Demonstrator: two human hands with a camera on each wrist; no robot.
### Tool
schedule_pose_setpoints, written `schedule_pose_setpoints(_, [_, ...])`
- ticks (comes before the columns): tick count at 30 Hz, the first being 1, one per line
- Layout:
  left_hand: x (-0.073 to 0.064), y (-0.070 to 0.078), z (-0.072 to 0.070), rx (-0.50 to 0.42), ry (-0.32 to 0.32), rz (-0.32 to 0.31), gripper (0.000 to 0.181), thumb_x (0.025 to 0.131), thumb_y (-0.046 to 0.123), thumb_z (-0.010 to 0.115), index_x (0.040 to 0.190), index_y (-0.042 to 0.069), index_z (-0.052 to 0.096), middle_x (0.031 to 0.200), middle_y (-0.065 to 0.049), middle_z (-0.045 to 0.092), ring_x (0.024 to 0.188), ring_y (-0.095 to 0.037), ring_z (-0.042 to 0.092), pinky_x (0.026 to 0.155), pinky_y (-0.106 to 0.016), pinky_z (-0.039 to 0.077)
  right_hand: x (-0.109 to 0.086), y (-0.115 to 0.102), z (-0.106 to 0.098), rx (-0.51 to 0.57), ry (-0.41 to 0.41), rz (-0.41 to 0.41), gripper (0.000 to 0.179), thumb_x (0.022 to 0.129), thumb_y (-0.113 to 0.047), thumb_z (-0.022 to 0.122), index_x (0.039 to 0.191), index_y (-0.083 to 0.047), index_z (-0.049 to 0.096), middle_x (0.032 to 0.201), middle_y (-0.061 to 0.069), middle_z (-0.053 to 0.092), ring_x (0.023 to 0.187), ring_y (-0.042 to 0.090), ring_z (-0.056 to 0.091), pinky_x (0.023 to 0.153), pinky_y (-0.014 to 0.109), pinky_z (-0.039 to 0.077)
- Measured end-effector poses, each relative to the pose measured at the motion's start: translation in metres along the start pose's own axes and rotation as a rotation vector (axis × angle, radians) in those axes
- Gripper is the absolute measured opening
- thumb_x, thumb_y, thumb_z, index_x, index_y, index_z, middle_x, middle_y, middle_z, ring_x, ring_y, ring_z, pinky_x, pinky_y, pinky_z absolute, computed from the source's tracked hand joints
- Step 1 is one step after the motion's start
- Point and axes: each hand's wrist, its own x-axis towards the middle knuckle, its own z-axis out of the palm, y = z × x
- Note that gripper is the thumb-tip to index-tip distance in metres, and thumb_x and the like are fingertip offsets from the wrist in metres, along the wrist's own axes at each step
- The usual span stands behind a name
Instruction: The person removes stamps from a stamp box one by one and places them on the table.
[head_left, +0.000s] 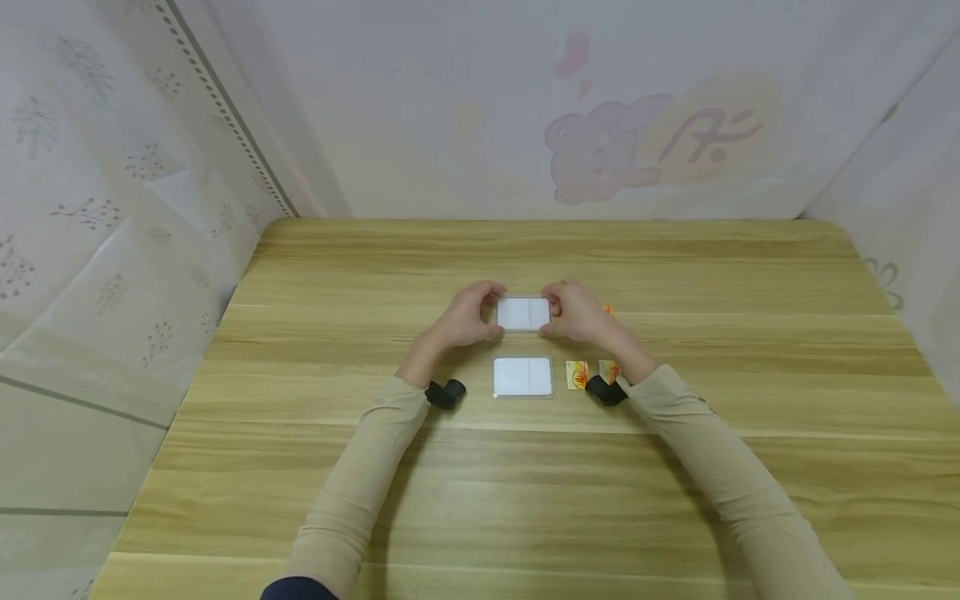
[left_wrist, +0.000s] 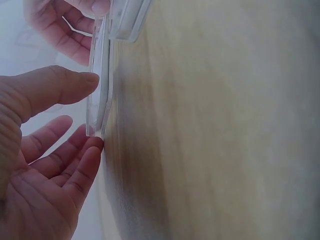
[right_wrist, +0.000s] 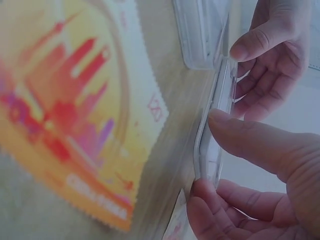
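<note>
A flat clear plastic case (head_left: pixel 522 313) with a white insert lies between my two hands near the middle of the table. My left hand (head_left: pixel 467 317) holds its left end, thumb on the near corner and fingers at the far one. At the opposite end my right hand (head_left: pixel 576 312) grips it the same way. In the left wrist view the thumb (left_wrist: pixel 82 84) presses on the case's edge, with fingertips under its end. A second case (head_left: pixel 522 377) of the same kind lies just nearer to me.
Right of the second case lie two orange-and-yellow stamps (head_left: pixel 577 375) with toothed edges, one partly behind my right wrist. Another orange piece (head_left: pixel 608 311) peeks out beyond the right hand. Black wrist cameras (head_left: pixel 446 394) hang under both wrists. The wooden table (head_left: pixel 480 517) reaches a printed curtain behind.
</note>
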Motion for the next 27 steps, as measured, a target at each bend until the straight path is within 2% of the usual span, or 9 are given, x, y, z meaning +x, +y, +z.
schedule_pose_setpoints(9, [0.0004, 0.0003, -0.0006, 0.019, -0.020, -0.002, 0.061, 0.073, -0.003, 0.072, 0.128, -0.007, 0.046, 0.122, -0.019, 0.052, 0.113, -0.029, 0.047, 0.098, -0.036, 0.038, -0.0001, -0.0030, -0.0011, -0.026, -0.015, 0.012, 0.062, 0.072, -0.008, 0.079, 0.122, 0.013, 0.050, 0.094, 0.015, 0.048, 0.086, 0.025, 0.043, 0.077, 0.035, 0.039])
schedule_pose_setpoints(17, [0.0015, 0.0007, 0.0001, 0.041, -0.037, -0.004, 0.060, 0.073, -0.003, 0.072, 0.127, -0.006, 0.046, 0.123, -0.019, 0.052, 0.114, -0.030, 0.047, 0.098, -0.036, 0.037, 0.0009, -0.0056, -0.0039, -0.075, -0.026, 0.023, 0.054, 0.069, -0.008, 0.081, 0.112, 0.011, 0.054, 0.092, 0.016, 0.048, 0.085, 0.026, 0.044, 0.074, 0.035, 0.038])
schedule_pose_setpoints(27, [0.0030, 0.0012, 0.0004, 0.068, -0.046, -0.007, 0.057, 0.074, -0.002, 0.072, 0.126, -0.007, 0.047, 0.124, -0.019, 0.052, 0.116, -0.030, 0.047, 0.102, -0.036, 0.034, 0.0009, -0.0086, -0.0044, -0.123, -0.037, 0.029, 0.050, 0.070, -0.010, 0.080, 0.108, 0.009, 0.055, 0.089, 0.014, 0.048, 0.083, 0.025, 0.043, 0.069, 0.033, 0.037])
